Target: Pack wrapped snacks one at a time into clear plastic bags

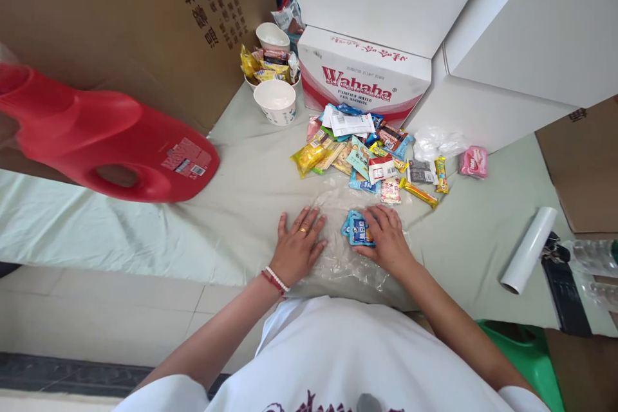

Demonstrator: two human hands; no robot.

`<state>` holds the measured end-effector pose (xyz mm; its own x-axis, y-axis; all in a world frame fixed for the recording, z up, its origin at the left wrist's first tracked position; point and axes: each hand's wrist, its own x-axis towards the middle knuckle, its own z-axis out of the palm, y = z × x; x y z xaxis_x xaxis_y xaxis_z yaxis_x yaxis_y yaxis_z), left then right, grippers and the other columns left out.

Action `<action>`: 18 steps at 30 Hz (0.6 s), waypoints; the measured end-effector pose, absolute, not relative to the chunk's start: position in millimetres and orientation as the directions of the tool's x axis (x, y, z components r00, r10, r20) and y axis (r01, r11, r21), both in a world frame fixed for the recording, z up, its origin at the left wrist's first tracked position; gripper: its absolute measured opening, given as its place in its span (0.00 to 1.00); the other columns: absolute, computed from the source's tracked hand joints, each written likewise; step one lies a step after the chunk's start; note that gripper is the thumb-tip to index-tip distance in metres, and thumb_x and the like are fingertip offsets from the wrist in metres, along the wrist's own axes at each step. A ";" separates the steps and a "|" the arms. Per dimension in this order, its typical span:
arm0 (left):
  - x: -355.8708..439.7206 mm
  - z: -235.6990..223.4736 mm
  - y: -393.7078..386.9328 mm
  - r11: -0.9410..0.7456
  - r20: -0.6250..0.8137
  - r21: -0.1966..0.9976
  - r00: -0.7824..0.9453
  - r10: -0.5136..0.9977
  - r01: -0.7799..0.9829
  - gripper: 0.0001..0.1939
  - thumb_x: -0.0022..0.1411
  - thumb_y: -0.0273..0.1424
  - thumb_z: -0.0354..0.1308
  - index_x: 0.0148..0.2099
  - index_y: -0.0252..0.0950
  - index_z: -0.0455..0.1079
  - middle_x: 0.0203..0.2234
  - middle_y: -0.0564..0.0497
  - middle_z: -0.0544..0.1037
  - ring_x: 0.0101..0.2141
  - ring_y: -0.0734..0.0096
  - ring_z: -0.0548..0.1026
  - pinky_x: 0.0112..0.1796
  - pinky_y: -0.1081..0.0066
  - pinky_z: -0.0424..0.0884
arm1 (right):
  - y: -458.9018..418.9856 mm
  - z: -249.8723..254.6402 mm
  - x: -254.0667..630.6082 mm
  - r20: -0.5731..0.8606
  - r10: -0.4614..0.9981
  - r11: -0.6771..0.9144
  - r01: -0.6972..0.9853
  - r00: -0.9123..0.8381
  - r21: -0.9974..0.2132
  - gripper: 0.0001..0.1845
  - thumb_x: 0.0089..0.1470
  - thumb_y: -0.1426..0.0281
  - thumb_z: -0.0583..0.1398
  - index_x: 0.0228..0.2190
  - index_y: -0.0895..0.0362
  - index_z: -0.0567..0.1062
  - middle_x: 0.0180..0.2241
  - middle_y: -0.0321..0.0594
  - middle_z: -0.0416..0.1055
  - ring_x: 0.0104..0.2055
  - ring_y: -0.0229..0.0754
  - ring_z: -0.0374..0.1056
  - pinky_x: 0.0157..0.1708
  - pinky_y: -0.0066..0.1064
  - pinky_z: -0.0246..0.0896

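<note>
A clear plastic bag (333, 270) lies flat and crinkled on the cloth in front of me. My left hand (297, 248) rests on its left part, fingers spread and holding nothing. Small blue snack packets (360, 232) lie on the bag, overlapping. My right hand (389, 241) is closed around the right side of these packets, thumb at the lower edge and fingers over the upper right; part of them is hidden under it. Just beyond the bag is a pile of mixed wrapped snacks (360, 156), with a yellow stick-shaped packet (419, 194) at its right.
Behind the pile stands a Wahaha carton (362, 80). Paper cups (275, 103) and yellow snacks are at back left. A red jug (125, 141) is at left. Rightward are a pink packet (474, 162), a white roll (528, 251), a black object (566, 296) and plastic bottles (593, 257).
</note>
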<state>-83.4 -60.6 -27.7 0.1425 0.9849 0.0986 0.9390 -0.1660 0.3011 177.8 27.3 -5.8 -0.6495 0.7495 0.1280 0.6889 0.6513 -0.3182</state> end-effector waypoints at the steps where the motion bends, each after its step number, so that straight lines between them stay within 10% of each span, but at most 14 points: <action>1: -85.9 -28.2 -62.2 -0.162 0.113 0.290 0.134 0.985 0.943 0.28 0.73 0.38 0.51 0.72 0.41 0.59 0.70 0.39 0.61 0.70 0.46 0.57 0.67 0.33 0.40 | 22.8 -1.3 185.3 0.155 0.740 0.661 0.666 -0.654 -0.345 0.41 0.58 0.53 0.66 0.66 0.57 0.63 0.63 0.56 0.64 0.68 0.63 0.53 0.67 0.64 0.48; 10: -128.6 -27.6 -60.9 -0.465 0.121 0.352 0.454 0.883 0.812 0.25 0.70 0.31 0.52 0.68 0.46 0.63 0.62 0.47 0.75 0.67 0.55 0.65 0.68 0.39 0.27 | -34.4 -3.3 265.3 0.044 0.605 0.679 0.486 -0.795 -0.550 0.16 0.66 0.66 0.59 0.54 0.54 0.74 0.59 0.51 0.69 0.63 0.51 0.64 0.61 0.49 0.66; 18: -153.0 -6.9 -56.5 -0.462 -0.077 0.483 0.562 0.824 0.744 0.38 0.50 0.23 0.54 0.65 0.40 0.65 0.70 0.42 0.61 0.70 0.54 0.58 0.70 0.42 0.37 | 1.8 29.8 265.8 -0.119 0.699 0.417 0.537 -0.705 -0.733 0.12 0.69 0.63 0.55 0.48 0.52 0.75 0.51 0.45 0.76 0.51 0.44 0.74 0.50 0.36 0.73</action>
